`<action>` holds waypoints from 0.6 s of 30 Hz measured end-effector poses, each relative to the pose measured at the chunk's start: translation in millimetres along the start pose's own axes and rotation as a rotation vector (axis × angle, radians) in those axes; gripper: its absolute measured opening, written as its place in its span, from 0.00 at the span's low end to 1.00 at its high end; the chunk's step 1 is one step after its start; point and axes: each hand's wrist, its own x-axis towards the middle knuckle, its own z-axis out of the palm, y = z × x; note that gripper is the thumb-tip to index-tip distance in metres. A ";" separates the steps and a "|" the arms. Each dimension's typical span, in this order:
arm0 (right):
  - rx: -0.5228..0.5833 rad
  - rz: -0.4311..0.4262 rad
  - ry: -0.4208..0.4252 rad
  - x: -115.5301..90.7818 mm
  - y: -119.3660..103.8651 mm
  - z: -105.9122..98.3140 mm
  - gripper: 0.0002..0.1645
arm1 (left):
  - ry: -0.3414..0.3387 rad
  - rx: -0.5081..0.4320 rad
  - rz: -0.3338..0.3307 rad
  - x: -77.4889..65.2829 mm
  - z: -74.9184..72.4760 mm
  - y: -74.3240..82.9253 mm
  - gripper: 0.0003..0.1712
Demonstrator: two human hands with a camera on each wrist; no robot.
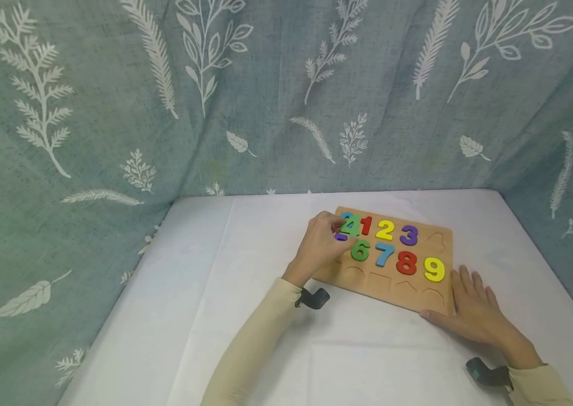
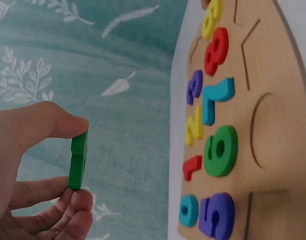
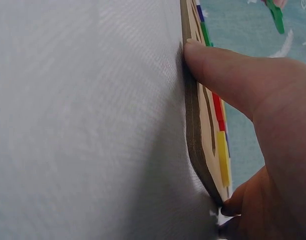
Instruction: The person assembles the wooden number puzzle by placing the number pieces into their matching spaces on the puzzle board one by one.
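Observation:
Between thumb and fingers my left hand (image 1: 321, 242) pinches a green number 4 (image 1: 350, 226), held above the left end of a wooden number puzzle board (image 1: 413, 299). In the left wrist view the green piece (image 2: 78, 162) shows edge-on, apart from the board. My right hand (image 1: 479, 316) rests at the board's right end, fingers straight, its thumb (image 3: 207, 62) touching the near edge. Numbers 1, 2, 3, 6, 7, 8 and 9 sit on the board; the blue 0 (image 2: 188, 210) and purple 5 (image 2: 217, 216) are partly hidden in the head view.
An unfilled 4-shaped recess (image 1: 436, 241) lies at the board's upper right. Several shape outlines run along its near row. The board lies on a white-covered table (image 1: 246, 270), with a leaf-patterned green curtain (image 1: 276, 101) behind and at the sides.

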 end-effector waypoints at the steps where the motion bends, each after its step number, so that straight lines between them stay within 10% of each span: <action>1: -0.002 0.000 0.000 -0.2 -0.2 0.1 0.80 | -0.003 0.002 0.005 1.6 1.6 1.7 0.27; 18: -0.016 0.006 -0.003 -0.6 -2.1 -0.7 0.80 | -0.076 -0.042 0.055 28.3 39.4 27.4 0.24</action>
